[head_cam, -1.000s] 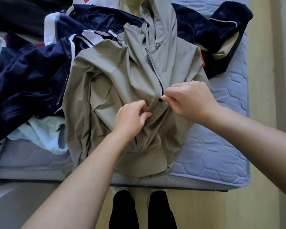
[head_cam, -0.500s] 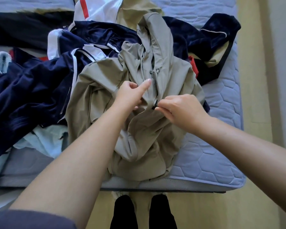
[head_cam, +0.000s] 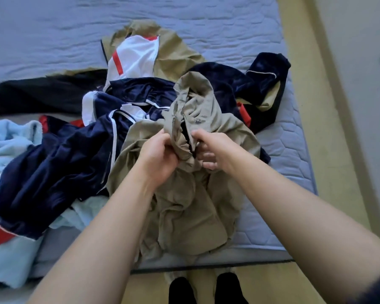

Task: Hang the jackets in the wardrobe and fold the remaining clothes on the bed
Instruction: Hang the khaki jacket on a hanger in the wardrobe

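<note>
Head view, looking down over the foot of the bed (head_cam: 281, 154). The mattress is pale lilac-grey and quilted in hexagons near its edge. Its far half is bare and lightly rippled. Yellow-tan floor (head_cam: 316, 95) runs along its right side, and past that is a flat grey surface (head_cam: 364, 106), wall or not I cannot tell.

The khaki jacket (head_cam: 184, 205) lies crumpled at the near edge of the mattress, hood end pointing away from me. My left hand (head_cam: 158, 154) is curled round a bunch of fabric on one side of the open front. My right hand (head_cam: 213, 148) pinches the other edge just beside it, with the dark zipper gap between them.

The clothes are heaped on the bed:
- a navy garment with white piping (head_cam: 59, 163), touching the jacket's left side
- light blue fleece (head_cam: 7, 150), far left
- a white and red top (head_cam: 136, 55), lying on a tan garment (head_cam: 176, 51)
- a black piece (head_cam: 31, 95), stretched leftward
- a dark navy velvet piece (head_cam: 266, 69), behind right

Feet in black socks (head_cam: 180, 290) stand on the floor below the mattress edge.
</note>
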`<state>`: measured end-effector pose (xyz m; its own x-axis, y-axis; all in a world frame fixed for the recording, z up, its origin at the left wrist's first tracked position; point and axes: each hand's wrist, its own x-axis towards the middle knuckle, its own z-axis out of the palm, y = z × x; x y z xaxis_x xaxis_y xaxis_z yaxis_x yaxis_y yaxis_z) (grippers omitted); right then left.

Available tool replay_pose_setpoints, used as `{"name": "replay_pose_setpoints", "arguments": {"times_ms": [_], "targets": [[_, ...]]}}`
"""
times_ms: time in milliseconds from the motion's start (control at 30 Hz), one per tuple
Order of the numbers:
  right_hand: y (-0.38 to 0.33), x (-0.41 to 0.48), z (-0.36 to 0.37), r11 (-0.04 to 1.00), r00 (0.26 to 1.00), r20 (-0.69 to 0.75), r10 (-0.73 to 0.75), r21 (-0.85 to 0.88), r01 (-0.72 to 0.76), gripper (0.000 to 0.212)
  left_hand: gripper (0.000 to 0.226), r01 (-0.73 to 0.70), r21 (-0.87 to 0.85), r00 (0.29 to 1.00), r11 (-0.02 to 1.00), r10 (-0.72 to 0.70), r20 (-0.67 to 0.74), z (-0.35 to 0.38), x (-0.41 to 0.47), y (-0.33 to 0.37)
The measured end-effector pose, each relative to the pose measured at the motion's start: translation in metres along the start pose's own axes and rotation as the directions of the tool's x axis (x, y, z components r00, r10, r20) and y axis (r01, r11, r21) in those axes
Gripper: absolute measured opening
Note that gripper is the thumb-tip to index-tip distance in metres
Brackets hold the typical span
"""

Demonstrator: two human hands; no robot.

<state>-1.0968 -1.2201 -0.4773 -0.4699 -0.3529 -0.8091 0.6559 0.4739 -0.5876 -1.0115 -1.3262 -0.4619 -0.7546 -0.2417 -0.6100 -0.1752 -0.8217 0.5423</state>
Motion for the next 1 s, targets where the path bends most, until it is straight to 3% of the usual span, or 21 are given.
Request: {"name": "replay_pose_setpoints", "arguments": {"times_ms": [133,200,233,333,433,467,533,600,700,833,900,933,1000], "targets": [[-0.029,-0.050,0.018,0.989,0.982,0.124,0.139,0.027,-0.143,0.019,0.038,-0.038,0.052,0.999,0.998,0.036,0.035,0.016,-0.051,0.037],[-0.042,-0.083,0.028,0.972,0.977,0.141,0.161,0.146,-0.182,0.010,0.038,-0.042,0.125,0.994,0.991,0.029,0.101,0.026,-0.085,0.059],[-0.047,-0.101,0.033,0.952,0.979,0.135,0.152,0.247,-0.182,0.005,0.039,-0.065,0.151,0.988,0.986,0.043,0.148,0.030,-0.103,0.069],[-0.061,-0.159,0.048,0.808,0.985,0.143,0.095,0.567,-0.160,0.018,0.042,-0.190,0.283,0.969,0.940,0.133,0.209,0.037,-0.157,0.090],[-0.064,-0.216,0.058,0.709,0.981,0.190,-0.039,0.697,-0.107,0.031,0.024,-0.279,0.375,0.959,0.884,0.276,0.063,0.037,-0.209,0.104],[-0.062,-0.235,0.063,0.692,0.975,0.211,-0.077,0.715,-0.100,0.037,0.015,-0.278,0.305,0.953,0.911,0.302,-0.032,0.034,-0.226,0.108],[-0.055,-0.268,0.073,0.647,0.962,0.241,-0.125,0.755,-0.105,0.038,0.022,-0.244,-0.026,0.954,0.970,0.235,-0.185,0.030,-0.258,0.114],[-0.051,-0.293,0.083,0.560,0.961,0.244,-0.134,0.818,-0.129,0.035,0.026,-0.229,-0.336,0.963,0.914,0.163,-0.213,0.030,-0.285,0.114],[-0.055,-0.324,0.086,0.467,0.928,0.309,-0.208,0.865,-0.183,0.036,0.024,-0.310,-0.489,0.950,0.816,0.243,-0.197,0.046,-0.324,0.109],[-0.083,-0.367,0.083,0.631,0.742,0.483,-0.464,0.769,-0.105,0.069,0.026,-0.482,-0.611,0.866,0.629,0.447,-0.224,0.074,-0.369,0.111],[-0.096,-0.389,0.086,0.749,0.656,0.559,-0.507,0.662,0.014,0.037,0.021,-0.562,-0.636,0.794,0.530,0.561,-0.234,0.086,-0.391,0.107],[-0.099,-0.395,0.088,0.808,0.655,0.583,-0.481,0.584,0.073,0.025,0.018,-0.600,-0.631,0.755,0.491,0.609,-0.243,0.094,-0.401,0.104],[-0.099,-0.401,0.089,0.924,0.690,0.622,-0.370,0.323,0.204,0.027,0.016,-0.697,-0.581,0.671,0.420,0.667,-0.322,0.109,-0.422,0.094]]}}
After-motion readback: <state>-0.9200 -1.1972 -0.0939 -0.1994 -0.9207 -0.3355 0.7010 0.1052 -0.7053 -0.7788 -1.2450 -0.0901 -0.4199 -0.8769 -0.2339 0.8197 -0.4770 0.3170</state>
